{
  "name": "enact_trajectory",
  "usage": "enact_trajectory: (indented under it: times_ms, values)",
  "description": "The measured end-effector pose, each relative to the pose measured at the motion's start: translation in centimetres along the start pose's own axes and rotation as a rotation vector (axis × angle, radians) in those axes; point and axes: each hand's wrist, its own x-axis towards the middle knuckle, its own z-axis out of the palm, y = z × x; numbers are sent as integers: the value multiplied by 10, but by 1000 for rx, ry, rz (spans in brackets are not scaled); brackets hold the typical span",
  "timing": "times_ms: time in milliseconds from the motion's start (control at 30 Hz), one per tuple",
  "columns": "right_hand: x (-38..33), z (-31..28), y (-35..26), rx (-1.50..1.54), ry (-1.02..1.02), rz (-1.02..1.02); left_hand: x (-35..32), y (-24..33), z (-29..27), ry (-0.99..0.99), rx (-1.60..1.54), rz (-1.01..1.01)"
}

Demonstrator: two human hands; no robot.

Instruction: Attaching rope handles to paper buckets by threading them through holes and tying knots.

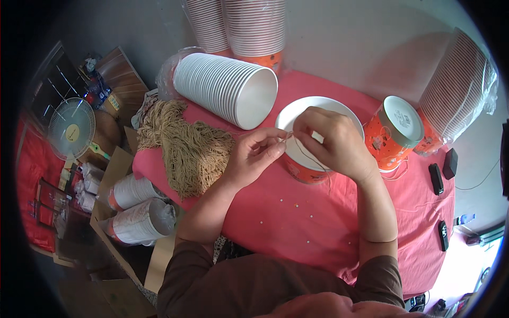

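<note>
Above a large paper bucket, orange outside and white inside, my two hands meet at a thin tan string. My left hand pinches it between thumb and fingertips. The string also runs into the closed fingers of my right hand, and a loose length hangs down past the bucket's rim. A big bundle of tan string lies left of my left hand. To the right, an orange bucket stands upside down, with string around its lower edge.
On the red-covered table, nested white buckets lie on their side. More wrapped stacks stand behind and at right. Small white bits are scattered near me. Black objects lie at the right edge. A carton holds cups at left.
</note>
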Motion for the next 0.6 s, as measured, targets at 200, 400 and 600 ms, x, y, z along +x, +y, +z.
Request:
enact_trajectory:
  times_ms: [200, 400, 600]
  values:
    - [-2, -15, 3, 104, 32, 116, 2, 4, -3, 45, 189, 24]
    - [-1, -13, -2, 144, -28, 63, 0, 1, -4, -15, -38, -87]
    - [-1, -4, -3, 151, -75, 39, -1, -3, 0, -28, -210, -151]
